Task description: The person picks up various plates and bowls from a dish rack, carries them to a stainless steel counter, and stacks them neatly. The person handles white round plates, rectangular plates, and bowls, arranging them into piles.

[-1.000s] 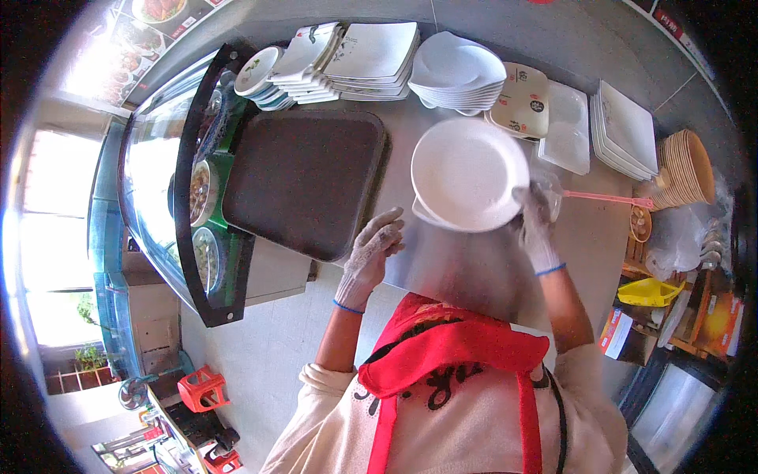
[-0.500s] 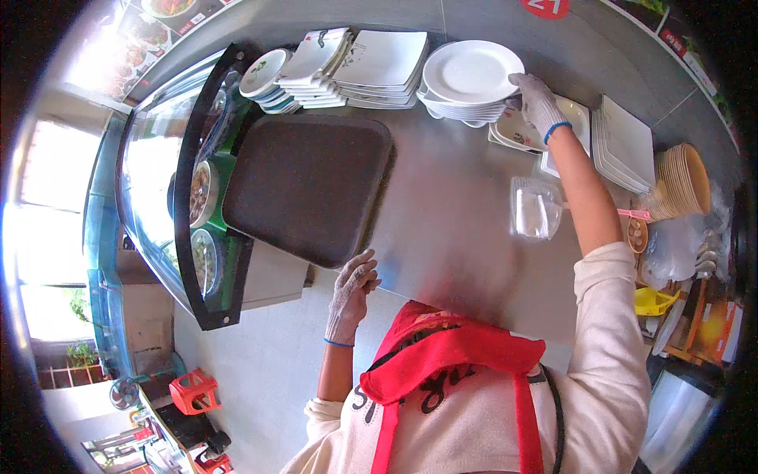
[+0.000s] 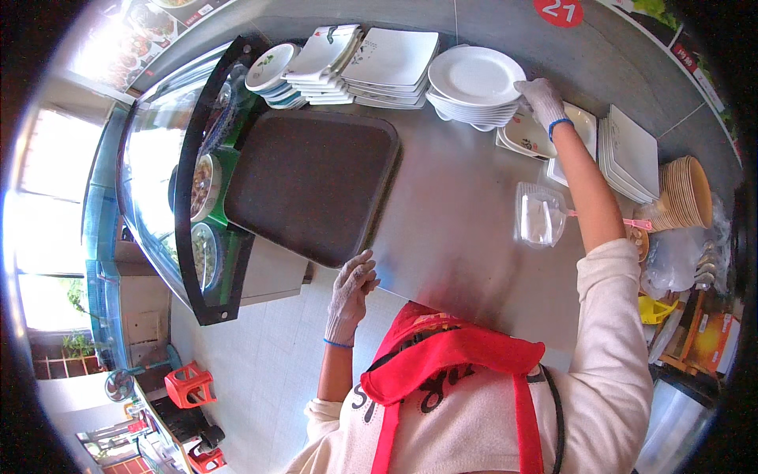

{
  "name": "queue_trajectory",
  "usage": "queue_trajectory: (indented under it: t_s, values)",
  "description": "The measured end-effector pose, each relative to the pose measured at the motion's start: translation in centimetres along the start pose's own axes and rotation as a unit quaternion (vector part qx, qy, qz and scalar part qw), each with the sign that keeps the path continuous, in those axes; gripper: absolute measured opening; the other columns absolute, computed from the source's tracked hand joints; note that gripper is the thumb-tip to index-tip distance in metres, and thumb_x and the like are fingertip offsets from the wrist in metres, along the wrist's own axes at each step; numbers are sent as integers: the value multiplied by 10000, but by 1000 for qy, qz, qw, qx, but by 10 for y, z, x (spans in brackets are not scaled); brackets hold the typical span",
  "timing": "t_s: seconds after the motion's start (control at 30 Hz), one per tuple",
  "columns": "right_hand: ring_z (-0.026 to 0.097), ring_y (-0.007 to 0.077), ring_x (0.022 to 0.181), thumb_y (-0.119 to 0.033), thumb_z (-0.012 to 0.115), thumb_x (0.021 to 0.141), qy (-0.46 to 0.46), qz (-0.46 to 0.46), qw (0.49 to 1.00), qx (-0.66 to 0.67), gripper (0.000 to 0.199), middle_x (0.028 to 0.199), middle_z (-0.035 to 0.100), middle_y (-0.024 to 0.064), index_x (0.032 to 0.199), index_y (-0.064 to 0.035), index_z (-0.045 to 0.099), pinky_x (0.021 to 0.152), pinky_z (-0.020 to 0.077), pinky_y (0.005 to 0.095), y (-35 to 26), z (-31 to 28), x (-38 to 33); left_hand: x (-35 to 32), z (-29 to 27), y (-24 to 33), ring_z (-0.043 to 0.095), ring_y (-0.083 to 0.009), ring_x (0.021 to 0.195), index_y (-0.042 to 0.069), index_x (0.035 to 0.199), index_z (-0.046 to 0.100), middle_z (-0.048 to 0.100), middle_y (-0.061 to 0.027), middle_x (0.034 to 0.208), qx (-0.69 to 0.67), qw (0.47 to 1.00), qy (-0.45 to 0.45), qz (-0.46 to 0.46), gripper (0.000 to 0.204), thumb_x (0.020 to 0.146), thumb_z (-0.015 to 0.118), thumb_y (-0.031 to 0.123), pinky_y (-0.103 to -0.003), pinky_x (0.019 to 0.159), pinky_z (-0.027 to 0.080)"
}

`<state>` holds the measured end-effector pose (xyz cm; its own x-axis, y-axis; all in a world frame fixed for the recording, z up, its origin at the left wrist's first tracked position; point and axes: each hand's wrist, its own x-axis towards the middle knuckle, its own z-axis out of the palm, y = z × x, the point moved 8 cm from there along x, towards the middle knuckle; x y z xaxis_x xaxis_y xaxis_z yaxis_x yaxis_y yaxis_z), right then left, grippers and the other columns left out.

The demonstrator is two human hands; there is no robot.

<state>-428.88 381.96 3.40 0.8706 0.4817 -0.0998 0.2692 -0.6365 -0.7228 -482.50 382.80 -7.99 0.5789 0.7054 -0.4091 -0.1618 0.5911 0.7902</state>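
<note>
My right hand [image 3: 543,103], in a pale knitted glove with a blue cuff, reaches to the far side of the steel counter. Its fingers close on the right rim of the top round white plate [image 3: 476,77], which lies on a stack of similar plates; the thumb is partly hidden. My left hand [image 3: 351,294], gloved alike, is at the counter's near edge beside the close corner of a dark brown tray [image 3: 314,186]. The left fingers are loosely bent and apart, with nothing seen in them.
Left of the tray stands a curved glass display case [image 3: 170,186] with food bowls. Square white plates [image 3: 392,59] are stacked along the wall. Rightward are patterned dishes [image 3: 527,133], a clear plastic container [image 3: 541,215], more square plates [image 3: 630,154] and paper bowls [image 3: 685,192].
The view has shifted slightly, moving the counter things a little to the right in the picture. Both hands keep nearly the same places, the right still at the plate's rim.
</note>
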Motion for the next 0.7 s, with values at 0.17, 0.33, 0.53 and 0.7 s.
queue_trajectory:
  t_s: [0.17,0.33,0.53,0.7]
  values:
    - [615,266,623,-445,575,760,0,-20,984,-178,436,627,613,117,724,-19,661,603,477,407,1,3,10,3,3,-1,522,-97,800,-13,1251,483,568,-38,1007,-5,1000,-11,0,476,869,614,241,-248,724,470]
    - [622,363,952,-464,582,746,41,-45,978,-201,493,960,652,214,955,-25,660,803,481,445,-14,-3,8,4,6,0,517,-98,793,-16,1248,485,568,-43,1005,3,1000,1,-6,483,864,620,245,-247,719,463]
    - [533,354,1129,-464,623,726,-6,17,972,-235,648,1221,539,232,1175,0,558,928,435,452,-22,-1,8,4,1,-2,519,-102,801,-16,1247,484,568,-51,1003,-13,1000,-3,6,488,860,624,247,-252,717,467]
    - [506,373,1161,-412,674,697,19,40,973,-227,670,1257,516,226,1225,-26,528,973,403,472,-13,6,37,1,0,1,518,-108,785,-16,1237,486,570,-52,995,-7,1000,26,2,485,858,627,251,-254,702,461]
